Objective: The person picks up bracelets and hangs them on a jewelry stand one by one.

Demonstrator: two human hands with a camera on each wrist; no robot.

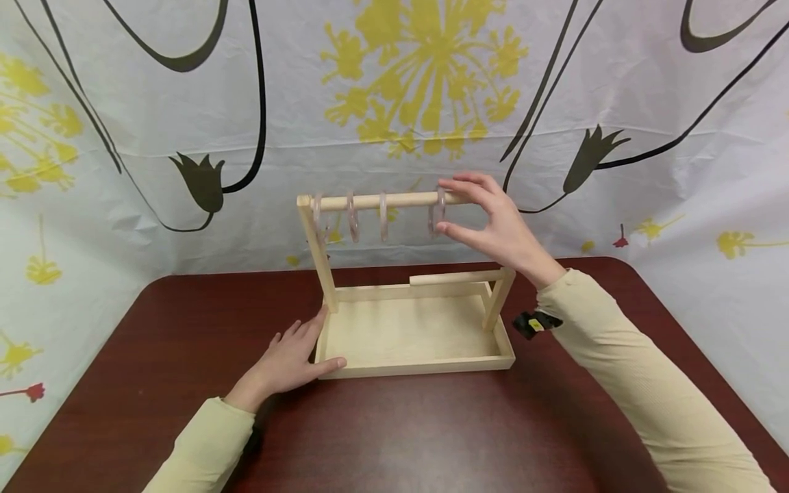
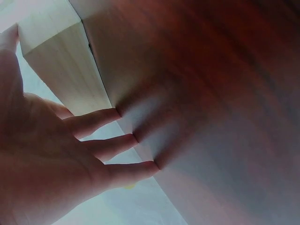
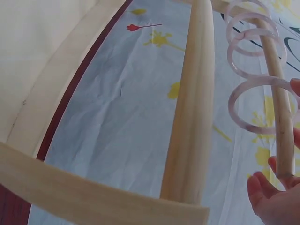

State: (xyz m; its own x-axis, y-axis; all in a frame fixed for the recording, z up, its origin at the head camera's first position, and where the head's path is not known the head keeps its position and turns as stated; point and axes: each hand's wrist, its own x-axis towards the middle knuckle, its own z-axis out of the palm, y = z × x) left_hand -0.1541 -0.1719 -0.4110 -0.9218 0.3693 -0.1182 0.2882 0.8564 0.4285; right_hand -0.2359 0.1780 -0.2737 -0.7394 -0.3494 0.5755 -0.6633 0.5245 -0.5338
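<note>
Several translucent pinkish bangles (image 1: 383, 217) hang on the upper rod (image 1: 407, 199) of a wooden two-rod stand. Near that rod's free right end is another bangle (image 3: 239, 123), and my right hand (image 1: 493, 216) reaches around it. The right index fingertip is at the bangle's top, while the thumb (image 3: 257, 192) sits apart from it in the right wrist view. My left hand (image 1: 290, 359) spreads at the left end of the stand's tray (image 1: 419, 370). Its thumb lies over the front rim, and the other fingers (image 2: 133, 172) extend beside the tray with tips on the table.
A shorter lower rod (image 1: 453, 278) juts left from the stand's right post (image 1: 498, 301). The tall left post (image 1: 319, 257) carries the upper rod. Under the stand is a dark red-brown table (image 1: 419, 431). A flower-patterned cloth (image 1: 277, 116) hangs behind it.
</note>
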